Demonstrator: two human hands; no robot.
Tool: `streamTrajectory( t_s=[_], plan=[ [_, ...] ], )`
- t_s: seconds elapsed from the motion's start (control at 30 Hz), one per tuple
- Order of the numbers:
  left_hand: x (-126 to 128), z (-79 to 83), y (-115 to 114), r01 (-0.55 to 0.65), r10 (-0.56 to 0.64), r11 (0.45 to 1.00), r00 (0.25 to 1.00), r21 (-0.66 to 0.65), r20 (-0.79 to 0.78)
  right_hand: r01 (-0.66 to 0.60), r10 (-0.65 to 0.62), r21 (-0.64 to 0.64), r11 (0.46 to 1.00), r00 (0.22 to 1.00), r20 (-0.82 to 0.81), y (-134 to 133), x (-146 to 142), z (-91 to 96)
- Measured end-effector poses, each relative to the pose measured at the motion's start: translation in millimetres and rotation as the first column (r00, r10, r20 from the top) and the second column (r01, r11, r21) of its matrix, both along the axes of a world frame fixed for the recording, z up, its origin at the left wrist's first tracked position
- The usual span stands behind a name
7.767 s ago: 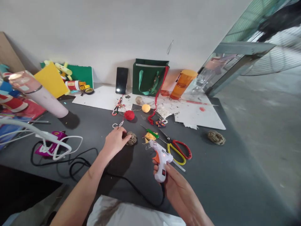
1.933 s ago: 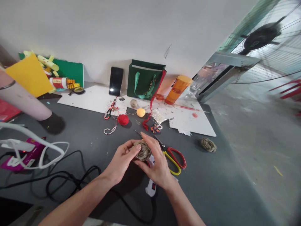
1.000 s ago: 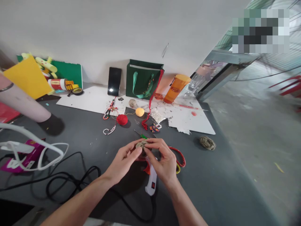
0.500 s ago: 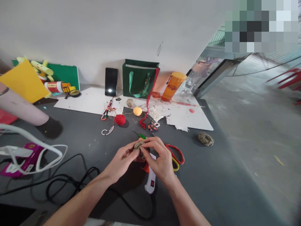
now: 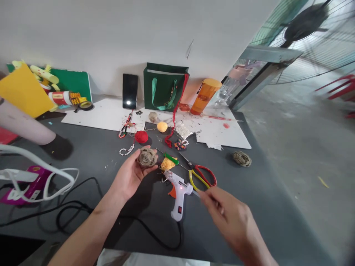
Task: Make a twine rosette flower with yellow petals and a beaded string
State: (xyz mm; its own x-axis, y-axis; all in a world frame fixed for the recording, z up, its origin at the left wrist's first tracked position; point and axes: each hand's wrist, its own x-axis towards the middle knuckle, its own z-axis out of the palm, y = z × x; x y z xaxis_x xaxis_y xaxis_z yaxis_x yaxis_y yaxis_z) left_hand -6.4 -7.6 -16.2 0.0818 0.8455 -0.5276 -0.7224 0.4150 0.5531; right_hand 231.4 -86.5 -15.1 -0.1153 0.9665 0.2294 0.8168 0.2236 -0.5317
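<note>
My left hand [image 5: 130, 175] holds a grey-brown rolled yarn rose [image 5: 147, 157], cradled on its fingers with the spiral side facing up. A white hot glue gun [image 5: 179, 199] with an orange trigger lies on the desk between my hands, its red light on. A pale glue stick [image 5: 196, 194] sticks out of the gun's back end. My right hand [image 5: 229, 216] is closed, thumb and forefinger pinching that stick's end. Just beyond the gun are scissors [image 5: 203, 175] with red and yellow handles, a yellow yarn bundle [image 5: 168, 163] and a green-handled hook [image 5: 171, 159].
A second grey-brown yarn piece [image 5: 242, 159] lies on the right. Behind are a red ball [image 5: 141, 137], a yellow ball [image 5: 162, 127], a phone [image 5: 130, 90], a green gift bag [image 5: 163, 88] and an orange bottle [image 5: 205, 98]. A black cord [image 5: 155, 238] loops in front.
My hands have parted. The left hand has moved left with the yarn rose, now alone in holding it; the right hand has let go and moved down and right to the glue stick.
</note>
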Motion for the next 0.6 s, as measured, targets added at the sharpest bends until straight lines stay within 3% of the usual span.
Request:
streamTrajectory(
  t_s=[0.1, 0.2, 0.27, 0.4, 0.6],
  plan=[
    [-4.9, 4.3, 3.7, -0.077, 0.077, 0.997, 0.997, 0.017, 0.001, 0.028, -0.027, -0.041, 0.999, 0.999, 0.026, -28.0, -5.2, -16.7],
    [-5.5, 4.3, 4.7, -0.1, 0.101, 0.995, 0.995, 0.03, -0.014, 0.104, -0.104, -0.005, 0.995, 0.995, -0.007, -39.0, -19.4, -34.6],
    [-4.9, 3.3, 4.6, -0.102, 0.102, 0.995, 0.995, 0.023, -0.022, 0.117, -0.117, 0.012, 0.993, 0.993, -0.019, -37.9, -30.6, -41.1],
    [-4.7, 1.4, 4.8, -0.113, 0.114, 0.993, 0.993, 0.018, -0.024, -0.014, 0.013, 0.022, 1.0, 0.999, 0.035, -30.8, -50.1, -44.0],
    [-5.7, -0.6, 7.2, -0.09, 0.09, 0.996, 0.996, -0.007, -0.023, 0.101, -0.103, 0.036, 0.994, 0.991, 0.085, -30.2, -59.6, -54.0]
  ],
)
